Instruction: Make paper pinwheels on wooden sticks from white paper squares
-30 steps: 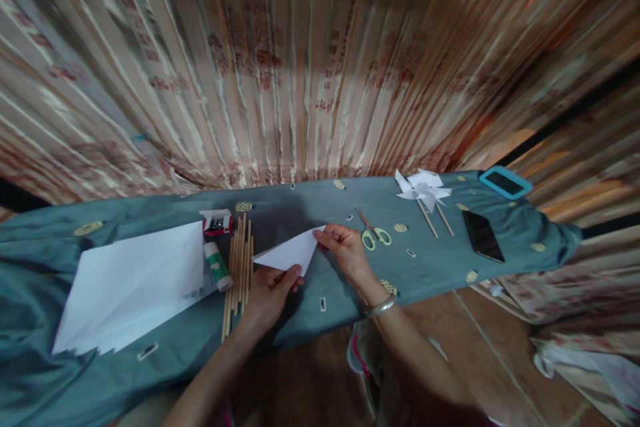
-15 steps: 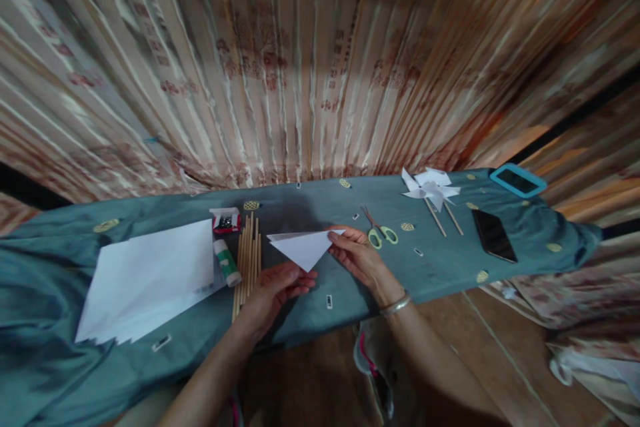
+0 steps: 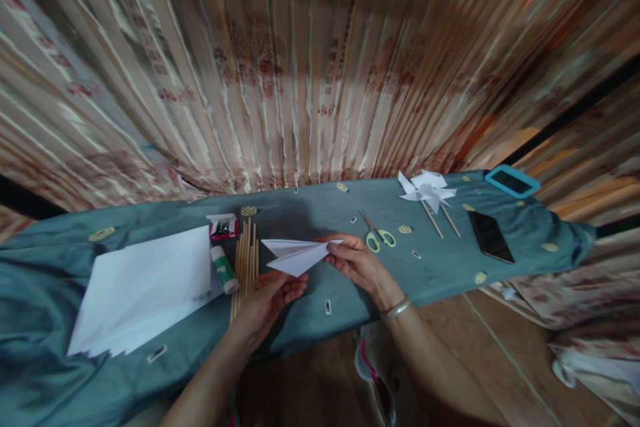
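A white sheet of folded paper is held above the table, its folds standing apart on the left side. My right hand, with a silver bangle on the wrist, pinches the paper's right tip between thumb and fingers. Below its lower edge, my left hand has curled fingers against the paper; part of that grip is hidden. Just left of this hand lies a bundle of thin wooden sticks. Scissors with pale green handles rest beyond my right hand.
On the left lie a stack of white paper, a glue stick and a small red box. Two paper pinwheels on sticks, a black phone and a blue-framed device lie right. A curtain hangs behind.
The folded paper has turned and opened out from a flat triangle, showing separate folds at the left. My left hand has shifted slightly left and down; my right hand keeps its pinch.
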`<state>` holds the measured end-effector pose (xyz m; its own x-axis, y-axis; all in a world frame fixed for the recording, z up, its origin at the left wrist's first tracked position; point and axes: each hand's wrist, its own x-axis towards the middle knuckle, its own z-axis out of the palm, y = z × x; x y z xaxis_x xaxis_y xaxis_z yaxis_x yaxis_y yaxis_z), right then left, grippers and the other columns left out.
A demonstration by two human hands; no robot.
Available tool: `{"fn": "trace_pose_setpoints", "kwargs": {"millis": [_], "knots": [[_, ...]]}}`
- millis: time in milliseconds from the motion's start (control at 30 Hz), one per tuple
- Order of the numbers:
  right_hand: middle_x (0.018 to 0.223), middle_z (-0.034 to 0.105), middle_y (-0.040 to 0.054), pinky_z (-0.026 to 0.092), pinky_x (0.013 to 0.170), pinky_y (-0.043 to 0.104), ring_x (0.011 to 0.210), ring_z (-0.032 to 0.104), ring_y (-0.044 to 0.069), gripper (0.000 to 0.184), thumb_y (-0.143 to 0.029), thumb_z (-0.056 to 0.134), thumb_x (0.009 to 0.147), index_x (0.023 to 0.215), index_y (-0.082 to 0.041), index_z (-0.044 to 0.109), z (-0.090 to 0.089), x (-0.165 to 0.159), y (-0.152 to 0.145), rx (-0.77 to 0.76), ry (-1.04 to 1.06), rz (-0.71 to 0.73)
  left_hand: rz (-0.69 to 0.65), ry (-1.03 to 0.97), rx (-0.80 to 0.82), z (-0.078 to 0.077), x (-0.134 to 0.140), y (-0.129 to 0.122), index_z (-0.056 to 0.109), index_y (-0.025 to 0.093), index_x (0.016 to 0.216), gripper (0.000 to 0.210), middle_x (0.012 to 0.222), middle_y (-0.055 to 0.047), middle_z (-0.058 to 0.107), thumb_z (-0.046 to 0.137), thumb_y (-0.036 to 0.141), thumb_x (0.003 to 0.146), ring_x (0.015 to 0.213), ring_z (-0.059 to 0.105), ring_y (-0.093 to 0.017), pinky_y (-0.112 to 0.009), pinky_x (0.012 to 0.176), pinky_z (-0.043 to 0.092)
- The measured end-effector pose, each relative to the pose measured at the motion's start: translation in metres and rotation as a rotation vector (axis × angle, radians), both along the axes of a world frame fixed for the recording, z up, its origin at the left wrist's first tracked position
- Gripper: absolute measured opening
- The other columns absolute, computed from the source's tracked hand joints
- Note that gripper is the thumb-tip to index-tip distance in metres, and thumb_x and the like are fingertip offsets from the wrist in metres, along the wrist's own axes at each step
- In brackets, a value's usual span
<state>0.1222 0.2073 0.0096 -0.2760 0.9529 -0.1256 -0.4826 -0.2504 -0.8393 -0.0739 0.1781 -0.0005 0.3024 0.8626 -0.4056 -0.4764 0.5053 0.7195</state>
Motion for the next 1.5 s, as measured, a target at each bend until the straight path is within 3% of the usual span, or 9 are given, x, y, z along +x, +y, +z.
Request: {"fn": "trace_pose_setpoints", "kwargs": {"millis": [367,600,800,933,1067,1167,1267,1367,1500], "knots": [[0.103,0.074,0.0057,0.049,0.085,0.027,0.093,0.067,0.016,0.036,-0.039,0.082,0.067,0.098,-0.022,0.075,0.009,0.005,-0.004,0.050,-0.078,0.087,0.199,0.179,0.012,-0.002,0.002,0.006,0.075,0.018,0.073,0.042,0.069,0.000,0.073,0.091,0.033,0.038,0.070,0.066,-0.016,-0.025,0.072,0.051],[0.082,0.074,0.0002,0.048,0.065,0.021,0.069,0.061,0.010,0.033,-0.038,0.084,0.061,0.088,-0.021,0.077,0.003,0.008,-0.001,0.039,-0.284,0.078,0.218,0.251,0.025,-0.004,-0.001,0.011,0.072,0.014,0.080,0.047,0.074,-0.003,0.074,0.090,0.036,0.043,0.072,0.068,-0.019,-0.027,0.070,0.052],[0.068,0.070,-0.0007,0.044,0.057,0.020,0.061,0.060,0.009,0.032,-0.043,0.082,0.061,0.079,-0.018,0.075,-0.005,0.009,0.001,0.001,-0.331,0.082,0.227,0.141,-0.066,0.001,-0.004,0.012,0.069,0.015,0.078,0.033,0.070,-0.001,0.073,0.086,0.022,0.051,0.064,0.067,-0.016,-0.025,0.064,0.053],[0.061,0.068,-0.0015,0.040,0.053,0.019,0.056,0.058,0.008,0.034,-0.047,0.083,0.058,0.073,-0.018,0.074,-0.006,0.006,0.003,-0.019,-0.365,0.075,0.190,0.089,-0.040,0.000,-0.006,0.014,0.068,0.014,0.077,0.031,0.070,-0.001,0.072,0.085,0.030,0.055,0.064,0.066,-0.015,-0.025,0.063,0.053],[0.055,0.065,-0.0027,0.035,0.050,0.020,0.049,0.052,0.006,0.035,-0.049,0.083,0.056,0.066,-0.017,0.072,-0.006,0.005,0.005,-0.005,-0.389,-0.001,0.236,0.267,0.084,-0.003,-0.007,0.015,0.069,0.017,0.088,0.038,0.089,-0.004,0.073,0.083,0.034,0.058,0.082,0.067,-0.018,-0.027,0.075,0.053],[0.052,0.062,-0.0035,0.032,0.048,0.022,0.046,0.048,0.007,0.034,-0.047,0.084,0.053,0.061,-0.018,0.070,-0.007,0.005,0.008,-0.012,-0.402,-0.101,0.342,0.574,0.408,-0.001,-0.010,0.012,0.063,0.025,0.116,0.054,0.130,-0.006,0.061,0.080,0.031,0.065,0.117,0.056,-0.024,-0.035,0.101,0.044],[0.049,0.060,-0.0042,0.029,0.046,0.023,0.044,0.044,0.007,0.033,-0.047,0.085,0.051,0.058,-0.019,0.069,-0.008,0.004,0.010,-0.016,-0.432,-0.198,0.264,0.791,0.654,0.002,-0.009,0.006,0.062,0.028,0.120,0.052,0.143,-0.005,0.050,0.076,0.032,0.070,0.135,0.040,-0.027,-0.040,0.115,0.026],[0.046,0.058,-0.0047,0.025,0.044,0.023,0.042,0.041,0.006,0.035,-0.049,0.085,0.049,0.055,-0.019,0.068,-0.008,0.000,0.010,-0.004,-0.451,-0.250,0.115,0.818,0.621,0.002,-0.001,0.000,0.060,0.023,0.123,0.063,0.143,-0.010,0.050,0.080,0.034,0.065,0.135,0.040,-0.030,-0.041,0.116,0.024],[0.045,0.058,-0.0047,0.026,0.044,0.024,0.043,0.042,0.007,0.035,-0.050,0.086,0.049,0.053,-0.020,0.067,-0.003,-0.006,0.008,0.017,-0.402,-0.262,0.119,0.725,0.472,0.001,0.010,-0.004,0.056,0.020,0.130,0.082,0.142,-0.012,0.051,0.086,0.031,0.055,0.133,0.044,-0.031,-0.039,0.114,0.027]]}}
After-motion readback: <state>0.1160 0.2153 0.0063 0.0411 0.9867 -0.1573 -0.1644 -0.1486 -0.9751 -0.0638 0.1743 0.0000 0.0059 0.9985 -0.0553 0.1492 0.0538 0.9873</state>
